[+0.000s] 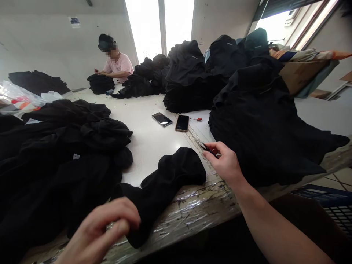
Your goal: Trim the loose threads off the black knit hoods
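A pair of small dark thread snips (211, 150) is held between the thumb and fingers of my right hand (224, 161), its thin tips pointing left. Below and left of the snips, a black garment (176, 172) lies bunched at the table's front edge. At the lower left, my left hand (107, 225) has its fingers curled over the near end of that garment; its fingertips are partly lost against the dark cloth. Right of my right hand spreads a pile of black garments (258, 128).
A heap of black clothing (63, 157) covers the left of the white table (140, 110). Two phones (162, 119) and a small red-ended item (199, 119) lie mid-table. Tall black stacks (189, 73) stand behind. Across the table, a person in pink (121, 64) handles dark cloth.
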Demonstrator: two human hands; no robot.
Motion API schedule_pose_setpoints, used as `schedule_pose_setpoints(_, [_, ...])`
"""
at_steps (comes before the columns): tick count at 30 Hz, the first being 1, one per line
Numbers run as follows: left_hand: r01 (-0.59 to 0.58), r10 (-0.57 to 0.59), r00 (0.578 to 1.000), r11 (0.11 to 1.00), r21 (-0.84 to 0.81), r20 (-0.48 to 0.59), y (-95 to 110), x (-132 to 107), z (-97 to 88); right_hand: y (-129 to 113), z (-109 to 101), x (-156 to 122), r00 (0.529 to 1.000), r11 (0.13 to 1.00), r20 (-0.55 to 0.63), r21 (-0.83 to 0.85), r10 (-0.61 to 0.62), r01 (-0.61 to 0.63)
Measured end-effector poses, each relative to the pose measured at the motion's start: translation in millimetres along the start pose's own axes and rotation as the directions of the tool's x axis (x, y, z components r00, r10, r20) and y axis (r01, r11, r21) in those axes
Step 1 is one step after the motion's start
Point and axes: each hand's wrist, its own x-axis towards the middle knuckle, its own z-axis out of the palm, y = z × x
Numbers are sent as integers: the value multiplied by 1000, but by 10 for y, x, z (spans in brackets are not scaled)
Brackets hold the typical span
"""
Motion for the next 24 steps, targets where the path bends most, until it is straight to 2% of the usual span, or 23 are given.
schedule_pose_setpoints(2, [59, -52, 986, 997, 40, -160, -84, 264, 58, 44, 106, 185, 997, 998, -17, -9, 69, -69])
schedule_pose_setpoints(4, [88, -59, 960, 992, 94, -275, -220, 550, 268, 65, 273, 300, 995, 996, 53, -16, 84, -83])
schedule_pose_setpoints(5, [85, -41, 964, 984, 157, -263, -296, 672, 389, 70, 355, 330, 992, 997, 100, -15, 77, -76])
schedule_pose_setpoints(7, [79, -30, 988, 939, 336, -148, -421, 840, 560, 78, 463, 346, 983, 999, 176, 8, 49, -51])
schedule_pose_setpoints(9, [36, 0, 996, 910, 412, -88, -452, 891, 554, 86, 465, 330, 980, 998, 199, 45, 23, -32])
schedule_pose_setpoints(10, [2, 54, 990, 913, 408, -127, -422, 875, 484, 90, 427, 321, 982, 997, 187, 69, 16, -30])
schedule_pose_setpoints(11, [-34, 129, 968, 917, 398, -214, -363, 838, 387, 95, 372, 317, 987, 995, 162, 95, 16, -32])
schedule_pose_setpoints(13, [-105, 295, 857, 903, 417, -422, -194, 731, 190, 103, 244, 326, 993, 988, 110, 144, 31, -47])
schedule_pose_setpoints(14, [-136, 358, 808, 886, 443, -467, -108, 674, 128, 107, 186, 337, 995, 985, 94, 163, 38, -53])
schedule_pose_setpoints(15, [-171, 394, 804, 871, 462, -445, -38, 621, 104, 114, 137, 347, 996, 984, 82, 170, 41, -55])
schedule_pose_setpoints(16, [-212, 399, 843, 862, 460, -361, 8, 573, 122, 124, 100, 353, 996, 985, 74, 164, 44, -56])
schedule_pose_setpoints(18, [-267, 325, 940, 888, 375, -99, 12, 493, 249, 159, 54, 337, 996, 991, 66, 113, 62, -69])
schedule_pose_setpoints(19, [-253, 266, 964, 914, 317, 3, -23, 461, 333, 185, 40, 314, 995, 993, 68, 81, 76, -81])
schedule_pose_setpoints(20, [-216, 212, 976, 938, 271, 45, -72, 436, 415, 213, 29, 282, 993, 994, 75, 54, 90, -95])
schedule_pose_setpoints(21, [-172, 172, 985, 955, 241, 25, -126, 422, 483, 240, 20, 245, 991, 994, 89, 37, 104, -107])
schedule_pose_setpoints(24, [-100, 137, 976, 973, 207, -171, -225, 462, 592, 259, 30, 151, 983, 993, 149, 35, 104, -110])
